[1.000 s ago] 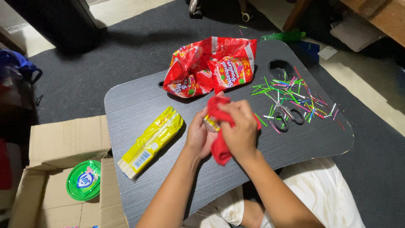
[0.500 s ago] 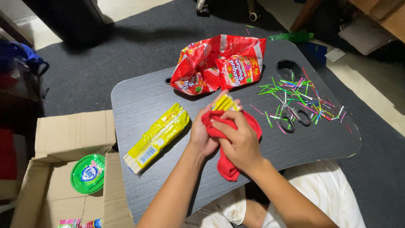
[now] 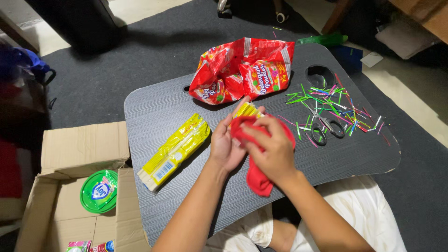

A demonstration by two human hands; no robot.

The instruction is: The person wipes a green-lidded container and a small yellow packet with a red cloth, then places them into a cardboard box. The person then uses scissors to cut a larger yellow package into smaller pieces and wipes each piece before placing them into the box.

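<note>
My left hand (image 3: 227,145) grips a small yellow pack (image 3: 246,110), its top end poking out above my fingers. My right hand (image 3: 270,150) is clenched on a red cloth (image 3: 258,177), pressing it against the pack; the cloth's tail hangs toward the near edge of the tray (image 3: 154,112). A long yellow packet (image 3: 173,150) lies near the left edge, red bags (image 3: 242,70) at the far edge, scissors (image 3: 323,125) among coloured snippets (image 3: 326,100) near the right edge.
</note>
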